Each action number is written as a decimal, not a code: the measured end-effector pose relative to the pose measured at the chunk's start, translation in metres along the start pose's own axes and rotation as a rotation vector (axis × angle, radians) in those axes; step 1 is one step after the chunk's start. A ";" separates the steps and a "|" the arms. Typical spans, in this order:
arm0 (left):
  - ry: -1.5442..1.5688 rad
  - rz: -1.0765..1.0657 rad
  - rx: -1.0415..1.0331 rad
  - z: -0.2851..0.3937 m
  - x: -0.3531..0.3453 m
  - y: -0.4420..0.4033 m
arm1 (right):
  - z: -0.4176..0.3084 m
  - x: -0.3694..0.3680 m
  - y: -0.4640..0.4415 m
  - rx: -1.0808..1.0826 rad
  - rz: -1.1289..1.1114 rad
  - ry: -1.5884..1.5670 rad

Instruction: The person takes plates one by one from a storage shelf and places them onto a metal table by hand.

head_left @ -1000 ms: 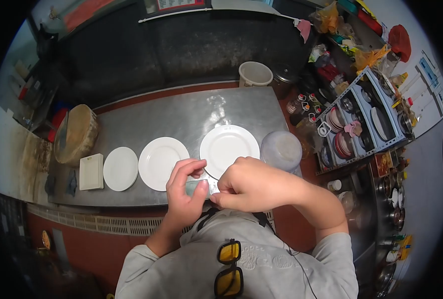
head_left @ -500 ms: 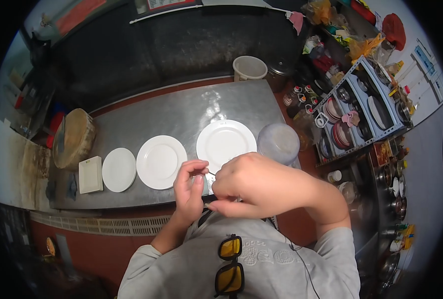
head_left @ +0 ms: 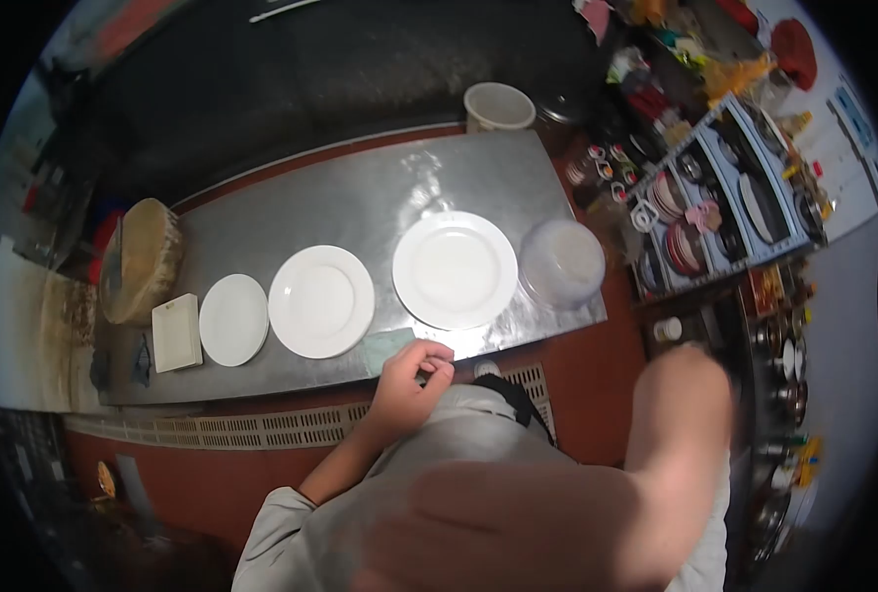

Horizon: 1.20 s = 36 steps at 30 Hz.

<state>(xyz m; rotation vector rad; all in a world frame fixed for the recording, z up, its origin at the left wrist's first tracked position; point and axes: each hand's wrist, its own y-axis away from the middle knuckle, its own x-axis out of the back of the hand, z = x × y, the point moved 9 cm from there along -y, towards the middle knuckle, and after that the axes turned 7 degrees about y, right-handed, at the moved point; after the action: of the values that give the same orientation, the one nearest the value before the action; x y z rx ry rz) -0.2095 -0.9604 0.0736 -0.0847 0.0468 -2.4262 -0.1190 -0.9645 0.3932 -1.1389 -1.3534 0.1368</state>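
Head view: round plate [head_left: 456, 269] faces up; left hand [head_left: 414, 388] curled, right hand [head_left: 498, 528] grip unclear.

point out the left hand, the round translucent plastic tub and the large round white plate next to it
Left hand [head_left: 413, 385], head view: middle of the hand.
Round translucent plastic tub [head_left: 563, 263], head view: middle of its visible surface.
Large round white plate [head_left: 455, 271], head view: bare centre.

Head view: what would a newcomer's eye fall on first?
Probably the right hand, a large blur at the bottom of the picture, in front of the grey shirt. Next come the three round white plates, side by side across the metal table, with a bowl at the right end. The left hand, fingers curled, shows near the table's front edge.
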 end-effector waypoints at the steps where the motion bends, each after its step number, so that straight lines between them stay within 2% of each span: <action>1: -0.018 -0.008 0.004 -0.001 0.002 0.001 | 0.002 0.004 0.002 -0.035 0.169 0.080; 3: -0.010 -0.001 -0.005 -0.009 0.008 0.000 | 0.004 0.007 0.005 -0.134 0.270 0.183; 4: -0.002 0.008 0.005 -0.014 0.012 0.001 | 0.006 0.013 -0.001 -0.193 0.187 0.200; 7: 0.034 0.006 0.016 -0.018 0.016 0.004 | 0.017 0.039 -0.036 -0.551 0.155 0.325; 8: 0.034 0.004 0.012 -0.018 0.018 0.006 | 0.019 0.037 -0.032 -0.586 0.111 0.336; 10: 0.025 -0.024 0.034 -0.016 0.016 0.005 | 0.018 0.036 -0.022 -0.536 0.035 0.371; 11: 0.010 -0.033 0.062 -0.014 0.016 0.006 | 0.016 0.033 -0.015 -0.439 0.007 0.381; 13: -0.013 -0.014 0.078 -0.013 0.030 0.007 | 0.020 0.022 -0.027 -0.432 -0.096 0.412; 14: -0.008 -0.022 0.072 -0.017 0.029 0.007 | 0.019 0.026 -0.033 -0.556 -0.182 0.447; 17: 0.008 -0.071 0.014 -0.024 0.014 0.001 | 0.009 0.016 -0.025 -0.403 -0.259 0.687; 20: -0.005 -0.071 0.069 -0.027 0.019 0.004 | 0.008 -0.010 -0.015 -0.157 -0.607 0.403; 21: 0.070 -0.073 0.056 -0.035 0.017 0.005 | 0.017 -0.011 -0.017 -0.168 -0.676 0.192; 22: 0.014 -0.101 0.043 -0.031 0.014 0.005 | 0.024 -0.011 -0.020 -0.182 -0.724 -0.031; 25: -0.023 -0.128 0.047 -0.025 0.014 0.001 | 0.009 -0.022 -0.027 -0.150 -0.761 -0.099; 26: -0.006 -0.133 0.057 -0.025 0.009 0.001 | 0.004 -0.026 -0.020 -0.125 -0.696 -0.022; 29: -0.019 -0.155 0.041 -0.022 0.003 -0.001 | -0.005 -0.023 -0.020 -0.138 -0.828 0.283; 30: -0.033 -0.155 0.023 -0.023 0.002 -0.002 | -0.002 -0.019 -0.013 -0.176 -0.578 0.245; 32: -0.036 -0.158 0.039 -0.022 0.000 0.000 | -0.002 -0.012 0.000 -0.221 -0.218 0.286; 33: -0.032 -0.165 0.036 -0.024 -0.003 0.000 | -0.006 -0.010 0.002 -0.252 -0.111 0.373; 36: -0.031 -0.179 0.038 -0.027 -0.014 0.002 | -0.019 0.015 0.020 -0.325 -0.013 0.428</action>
<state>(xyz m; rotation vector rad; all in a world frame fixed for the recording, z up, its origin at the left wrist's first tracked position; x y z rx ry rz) -0.1995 -0.9521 0.0462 -0.1135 -0.0215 -2.6028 -0.0890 -0.9555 0.3935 -1.3380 -1.0192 -0.3319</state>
